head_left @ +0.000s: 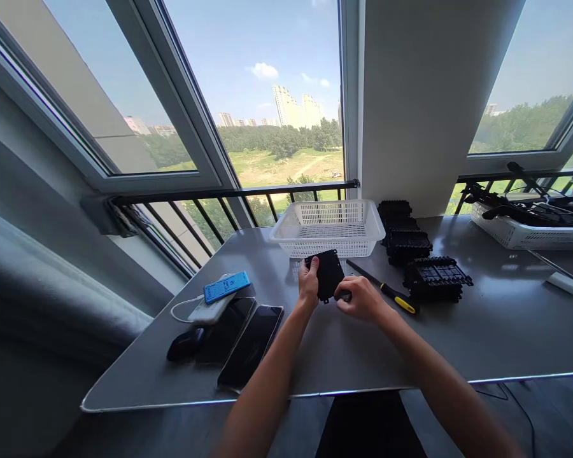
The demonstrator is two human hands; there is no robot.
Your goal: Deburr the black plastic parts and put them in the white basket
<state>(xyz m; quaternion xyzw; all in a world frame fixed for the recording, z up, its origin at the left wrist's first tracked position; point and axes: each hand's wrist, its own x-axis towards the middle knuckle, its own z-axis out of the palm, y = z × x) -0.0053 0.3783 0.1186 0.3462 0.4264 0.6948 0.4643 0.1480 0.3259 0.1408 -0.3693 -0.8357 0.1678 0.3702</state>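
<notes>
A flat black plastic panel (331, 275) with small tabs along its edge is held up above the grey table. My left hand (308, 283) grips its left side, thumb lying across the face. At its lower right corner is my right hand (361, 299), closed, with a small dark rounded end (346, 296) showing between the fingers; what this belongs to I cannot make out. Just beyond that hand lies a screwdriver (382, 287) with a long dark shaft and a yellow-black handle.
A white plastic basket (327, 247) stands behind my hands. Stacked black plastic parts (437, 277) sit to the right, and another white basket (544, 236) holds black parts and cables. Left are phones (251, 346), a mouse (185, 345) and a blue device (226, 287) on a white block.
</notes>
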